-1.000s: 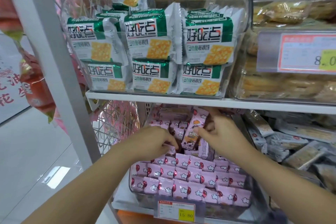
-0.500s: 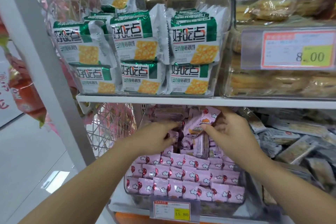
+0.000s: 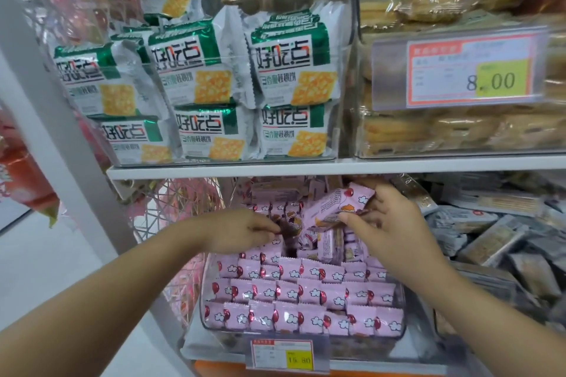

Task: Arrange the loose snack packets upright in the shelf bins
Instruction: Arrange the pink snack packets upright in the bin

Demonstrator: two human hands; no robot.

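A clear bin (image 3: 211,323) on the lower shelf holds several pink snack packets (image 3: 306,291) standing upright in rows at the front, with loose ones piled behind. My right hand (image 3: 389,223) grips a pink packet (image 3: 333,203) lifted and tilted above the pile under the shelf board. My left hand (image 3: 245,231) reaches into the middle of the bin and pinches a dark-printed packet (image 3: 288,228) among the loose ones.
The white shelf board (image 3: 214,169) runs just above my hands. Above it stand green-and-white cracker packs (image 3: 294,67) and a bin of pastries with an 8.00 price tag (image 3: 468,70). Grey packets (image 3: 490,239) lie at the right. A white post (image 3: 61,131) stands left.
My right hand has lifted its pink packet higher and tilted it. My left hand has stayed in the middle of the bin, closing its fingers on a packet.
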